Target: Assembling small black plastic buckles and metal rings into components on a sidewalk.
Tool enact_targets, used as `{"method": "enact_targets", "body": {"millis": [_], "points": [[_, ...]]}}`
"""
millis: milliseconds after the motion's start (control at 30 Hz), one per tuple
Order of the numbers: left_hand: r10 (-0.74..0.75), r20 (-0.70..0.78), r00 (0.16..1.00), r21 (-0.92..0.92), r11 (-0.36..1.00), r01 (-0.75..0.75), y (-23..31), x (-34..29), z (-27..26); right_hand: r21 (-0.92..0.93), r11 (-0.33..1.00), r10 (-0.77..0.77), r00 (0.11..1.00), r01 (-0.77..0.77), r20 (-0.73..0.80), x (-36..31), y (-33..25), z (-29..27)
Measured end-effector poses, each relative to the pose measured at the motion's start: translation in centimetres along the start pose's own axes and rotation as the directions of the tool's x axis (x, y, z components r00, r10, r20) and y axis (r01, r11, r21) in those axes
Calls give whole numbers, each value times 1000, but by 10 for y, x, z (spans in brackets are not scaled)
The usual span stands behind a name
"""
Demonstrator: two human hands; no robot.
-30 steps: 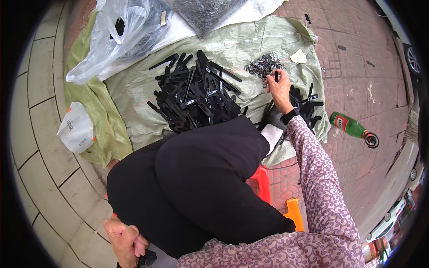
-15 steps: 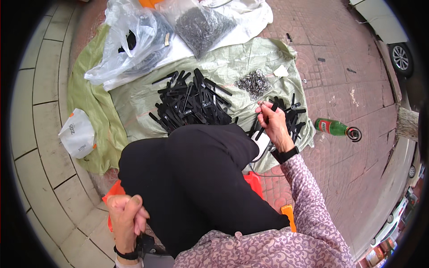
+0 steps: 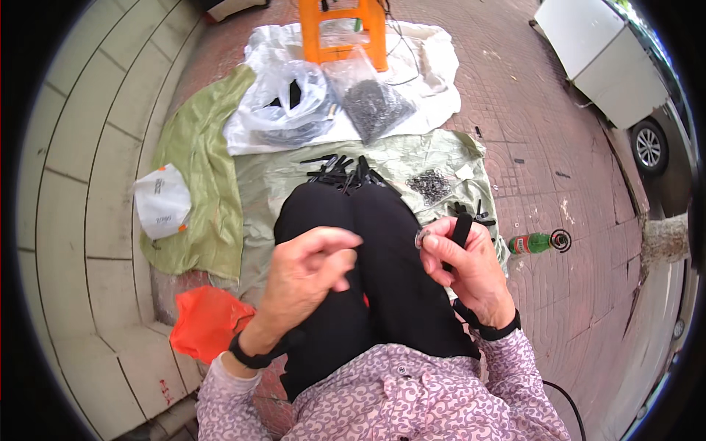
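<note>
My right hand (image 3: pixel 474 268) is closed over my right thigh. A flat black clip-like piece (image 3: pixel 462 229) stands up between its fingers, and a small shiny metal piece (image 3: pixel 421 239) is pinched at the thumb and index fingertips. My left hand (image 3: pixel 312 268) hovers over the other thigh, bent, with thumb and index finger apart and nothing visible between them. Beyond my knees is a pile of black clip-like pieces (image 3: pixel 342 175), partly hidden by my legs. To its right lie a heap of small metal pieces (image 3: pixel 430 187) and a smaller group of black pieces (image 3: pixel 471 213).
A pale green woven sheet (image 3: pixel 272 176) covers the paving. Farther off are a clear plastic bag (image 3: pixel 294 110), a bag of dark small parts (image 3: pixel 375 110) and an orange stool (image 3: pixel 342 55). At right lies a green bottle (image 3: pixel 533 243); at left, a white bag (image 3: pixel 162 202) and an orange-red bag (image 3: pixel 209 323).
My right hand has come back from beside the small black group to over my thigh, carrying the black piece and metal piece. My left hand has moved up and inward. The view has shifted.
</note>
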State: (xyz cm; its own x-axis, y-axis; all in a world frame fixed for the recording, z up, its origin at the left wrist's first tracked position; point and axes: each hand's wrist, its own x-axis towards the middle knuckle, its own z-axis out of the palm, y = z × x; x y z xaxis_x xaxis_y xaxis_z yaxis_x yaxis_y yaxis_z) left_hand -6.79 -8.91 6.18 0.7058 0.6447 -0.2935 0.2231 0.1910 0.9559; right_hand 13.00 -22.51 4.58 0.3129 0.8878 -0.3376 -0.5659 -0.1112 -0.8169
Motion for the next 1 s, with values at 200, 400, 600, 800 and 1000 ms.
{"method": "enact_targets", "body": {"millis": [200, 400, 600, 800, 1000], "points": [[266, 18, 964, 3, 964, -266, -10, -31, 27, -145, 989, 36, 993, -19, 117, -30, 16, 39], [308, -85, 948, -45, 949, -312, -26, -47, 26, -193, 980, 77, 982, -43, 171, -36, 31, 45], [178, -126, 976, -166, 966, -197, -27, -45, 8, 155, 962, 167, 931, -226, 325, -28, 30, 39], [110, -102, 989, -269, 954, -134, -32, -52, -2, 60, 978, 171, 931, -201, 323, -22, 37, 37], [127, -57, 990, -372, 918, -139, -26, -59, -2, -15, 993, 121, 976, -120, 181, -24, 47, 45]]}}
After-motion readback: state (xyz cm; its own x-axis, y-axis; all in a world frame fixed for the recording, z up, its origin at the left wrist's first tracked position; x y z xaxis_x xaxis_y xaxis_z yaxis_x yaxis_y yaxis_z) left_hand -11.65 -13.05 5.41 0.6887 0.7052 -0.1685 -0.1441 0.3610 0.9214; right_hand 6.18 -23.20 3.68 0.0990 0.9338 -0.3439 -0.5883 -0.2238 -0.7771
